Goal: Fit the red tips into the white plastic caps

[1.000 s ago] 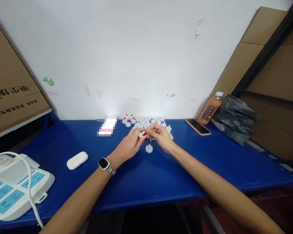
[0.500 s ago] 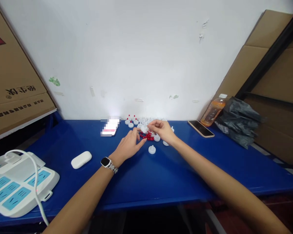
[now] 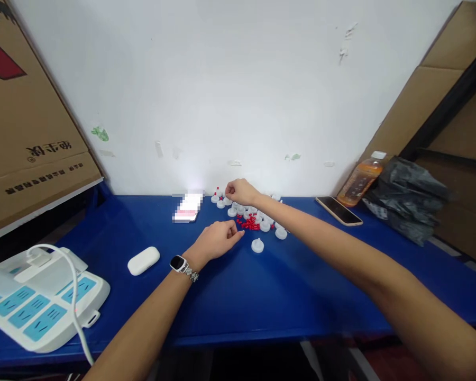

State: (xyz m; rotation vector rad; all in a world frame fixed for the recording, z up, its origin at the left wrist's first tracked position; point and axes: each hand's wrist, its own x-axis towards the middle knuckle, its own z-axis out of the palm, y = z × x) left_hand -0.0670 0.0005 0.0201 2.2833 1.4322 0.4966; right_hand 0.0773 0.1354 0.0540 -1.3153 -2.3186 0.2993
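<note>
My right hand (image 3: 241, 191) is at the back of the blue table, its fingertips pinched on a white nozzle cap (image 3: 227, 201). That cap stands beside a small group of white caps with red tips (image 3: 221, 203); the fingers hide its top. My left hand (image 3: 217, 239) rests lower on the table, fingers curled and thumb close to the index finger; whatever lies between them is too small to see. Just beyond its fingertips is a pile of small red tips (image 3: 250, 222). White caps (image 3: 265, 226) without red tips surround the pile, and a single white cap (image 3: 257, 245) stands in front.
A lit phone (image 3: 188, 206) and a white earbud case (image 3: 143, 261) lie to the left, with a power strip (image 3: 43, 312) and its cable. On the right are another phone (image 3: 338, 210), an orange drink bottle (image 3: 360, 180) and a dark plastic bag (image 3: 410, 196). Cardboard boxes flank both sides.
My right hand has moved left and back from the pile to the red-tipped group, taking the white cap from between my hands. My left hand stays low near the red tips.
</note>
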